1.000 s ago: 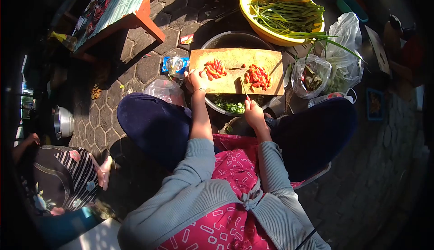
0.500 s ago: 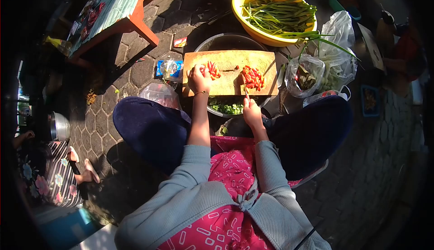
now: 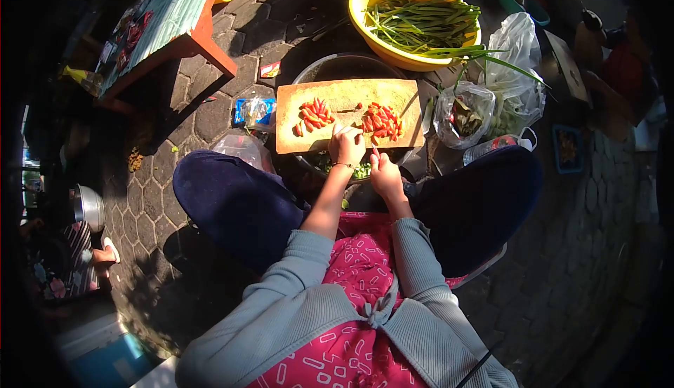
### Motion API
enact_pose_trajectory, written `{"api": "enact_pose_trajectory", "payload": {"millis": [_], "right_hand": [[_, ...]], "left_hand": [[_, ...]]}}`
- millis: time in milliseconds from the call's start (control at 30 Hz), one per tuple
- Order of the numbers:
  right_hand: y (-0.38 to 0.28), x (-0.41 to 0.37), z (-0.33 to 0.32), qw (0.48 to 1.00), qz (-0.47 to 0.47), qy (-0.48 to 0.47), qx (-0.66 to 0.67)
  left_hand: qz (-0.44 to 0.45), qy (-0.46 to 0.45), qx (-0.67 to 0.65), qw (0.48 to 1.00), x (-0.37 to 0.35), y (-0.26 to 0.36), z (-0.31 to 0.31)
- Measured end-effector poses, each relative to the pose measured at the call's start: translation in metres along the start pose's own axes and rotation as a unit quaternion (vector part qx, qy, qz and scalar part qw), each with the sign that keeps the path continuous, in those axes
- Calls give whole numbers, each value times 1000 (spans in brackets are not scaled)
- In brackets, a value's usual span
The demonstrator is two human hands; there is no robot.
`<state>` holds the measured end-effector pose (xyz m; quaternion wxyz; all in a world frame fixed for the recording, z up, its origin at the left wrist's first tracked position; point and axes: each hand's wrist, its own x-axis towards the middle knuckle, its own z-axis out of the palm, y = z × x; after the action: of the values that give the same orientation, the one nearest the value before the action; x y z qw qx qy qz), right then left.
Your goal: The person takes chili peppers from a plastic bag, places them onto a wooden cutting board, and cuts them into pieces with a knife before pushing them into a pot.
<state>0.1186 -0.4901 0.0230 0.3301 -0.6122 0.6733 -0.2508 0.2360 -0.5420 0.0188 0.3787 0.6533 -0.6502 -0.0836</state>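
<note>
A wooden cutting board [image 3: 340, 93] lies across a dark round basin [image 3: 316, 72], with chopped greens [image 3: 361, 170] showing below its near edge. Whole-looking red chilies [image 3: 316, 114] are heaped on the board's left part, and a second pile of red pieces [image 3: 382, 122] lies on the right. My left hand [image 3: 347, 144] is at the near edge in the middle, fingers bent together; what they hold is too small to name. Close beside it, my right hand [image 3: 385, 174] is closed around a knife [image 3: 375, 148], its blade pointing at the right pile.
Behind the board stands a yellow basin [image 3: 361, 2] of long green vegetables [image 3: 421, 27]. Plastic bags [image 3: 516, 72] are at the right, a blue packet [image 3: 254, 111] at the left. A low table [image 3: 175, 16] is at upper left. Another person's foot [image 3: 107, 253] shows at far left.
My left hand has moved right and nearer, from the left chili pile to the board's near edge beside the knife. The view has shifted slightly.
</note>
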Motion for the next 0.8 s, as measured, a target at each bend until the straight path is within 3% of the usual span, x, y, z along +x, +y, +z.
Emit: {"api": "enact_pose_trajectory", "payload": {"millis": [800], "right_hand": [[-16,4,3,995,44,-86,-15]], "left_hand": [[-103,-36,22,994,0,8,3]]}}
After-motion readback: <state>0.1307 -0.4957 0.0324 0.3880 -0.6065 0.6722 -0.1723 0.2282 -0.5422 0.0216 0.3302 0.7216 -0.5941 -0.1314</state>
